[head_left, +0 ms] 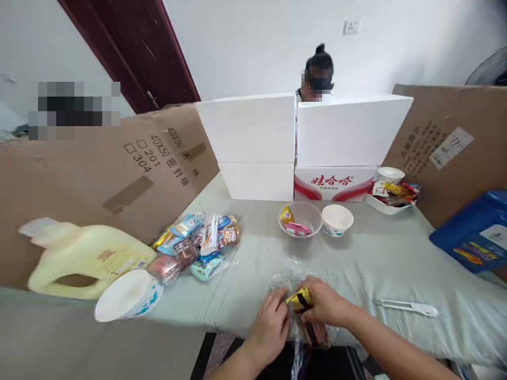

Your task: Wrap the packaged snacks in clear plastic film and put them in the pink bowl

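Note:
At the table's near edge, my right hand (324, 302) is closed around a small yellow packet (301, 300) with a black band. My left hand (270, 323) touches the packet's other side, its curled fingers gripping a crinkled transparent plastic bag (296, 338). A brownish-red packet (316, 334) hangs beneath my right hand at the edge. Farther back, a transparent bowl (311, 214) contains a yellow packet (287, 214) and a pink packet (297, 229). Close on its right stands a white paper bowl (337, 219).
Wrapped snacks (198, 243) lie in a pile at left, near a pale yellow jug (114, 248) and a tipped white bowl (129, 295). A white utility knife (407, 306) and a blue container (475, 232) are at right. White boxes (257, 148) line the back; a person sits behind.

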`<state>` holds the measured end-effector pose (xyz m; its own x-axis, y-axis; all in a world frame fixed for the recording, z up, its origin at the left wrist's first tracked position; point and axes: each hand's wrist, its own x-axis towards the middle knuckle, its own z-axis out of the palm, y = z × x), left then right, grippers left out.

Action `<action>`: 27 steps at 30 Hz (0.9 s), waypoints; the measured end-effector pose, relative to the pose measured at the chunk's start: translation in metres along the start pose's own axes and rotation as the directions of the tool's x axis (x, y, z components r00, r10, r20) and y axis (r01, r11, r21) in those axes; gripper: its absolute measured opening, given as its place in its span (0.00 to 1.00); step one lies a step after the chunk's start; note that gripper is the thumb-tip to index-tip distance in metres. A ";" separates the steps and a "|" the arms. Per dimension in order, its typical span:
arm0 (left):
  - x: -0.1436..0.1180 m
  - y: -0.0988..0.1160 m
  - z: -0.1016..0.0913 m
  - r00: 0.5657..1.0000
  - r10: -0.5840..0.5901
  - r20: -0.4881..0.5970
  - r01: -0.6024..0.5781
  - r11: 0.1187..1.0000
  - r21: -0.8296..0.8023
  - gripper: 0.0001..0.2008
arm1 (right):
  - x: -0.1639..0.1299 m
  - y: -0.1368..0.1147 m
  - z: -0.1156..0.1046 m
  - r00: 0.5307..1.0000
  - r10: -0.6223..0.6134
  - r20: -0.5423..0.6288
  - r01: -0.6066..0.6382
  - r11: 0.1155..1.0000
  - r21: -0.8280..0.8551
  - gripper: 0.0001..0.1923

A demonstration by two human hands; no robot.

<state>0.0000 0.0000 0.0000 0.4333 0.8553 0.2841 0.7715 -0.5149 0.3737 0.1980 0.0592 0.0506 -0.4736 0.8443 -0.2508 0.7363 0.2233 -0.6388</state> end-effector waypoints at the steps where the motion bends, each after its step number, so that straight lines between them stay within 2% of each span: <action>1: -0.002 0.001 0.001 1.000 0.002 -0.003 -0.002 1.000 0.008 0.19 | -0.002 0.002 -0.007 0.998 -0.044 0.035 0.043 0.999 0.022 0.21; 4: -0.003 0.006 0.005 1.000 -0.023 -0.012 0.023 0.999 0.040 0.17 | -0.002 0.006 -0.025 0.991 -0.124 0.053 0.119 0.989 0.089 0.19; 6: 0.002 0.011 0.007 0.998 -0.069 -0.014 0.069 0.995 0.067 0.15 | 0.005 0.009 -0.030 0.992 -0.128 -0.007 0.128 0.982 0.136 0.19; 10: 0.017 0.019 0.009 0.983 -0.183 -0.003 0.182 0.978 0.104 0.19 | 0.029 0.023 -0.027 0.982 0.000 -0.188 0.042 0.975 0.220 0.20; 14: 0.025 0.014 0.009 0.979 -0.202 -0.011 0.202 0.973 0.116 0.13 | 0.031 0.040 -0.029 0.962 0.109 -0.249 -0.026 0.949 0.315 0.20; 16: 0.025 0.011 0.010 0.980 -0.194 -0.036 0.197 0.972 0.130 0.11 | 0.018 0.042 -0.035 0.980 0.071 -0.186 0.002 0.932 0.361 0.20; 18: 0.023 0.010 0.013 0.979 -0.196 -0.058 0.202 0.969 0.138 0.10 | 0.002 0.037 -0.038 0.997 -0.079 -0.007 0.076 0.933 0.353 0.21; 21: 0.021 0.010 0.017 0.977 -0.199 -0.079 0.208 0.969 0.135 0.11 | -0.020 0.020 -0.033 0.932 -0.257 0.255 0.220 0.961 0.166 0.23; 24: 0.018 0.009 0.019 0.976 -0.192 -0.106 0.205 0.969 0.136 0.12 | -0.031 0.004 -0.025 0.917 -0.274 0.290 0.295 0.955 -0.031 0.20; 27: 0.014 0.006 0.021 0.973 -0.191 -0.133 0.210 0.966 0.149 0.12 | -0.037 -0.001 -0.035 0.919 -0.307 0.246 0.320 0.947 -0.012 0.17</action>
<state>0.0205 0.0104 -0.0118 0.2125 0.9225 0.3222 0.9058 -0.3097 0.2891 0.2317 0.0451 0.0857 -0.7807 0.5873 -0.2134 0.5518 0.4877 -0.6765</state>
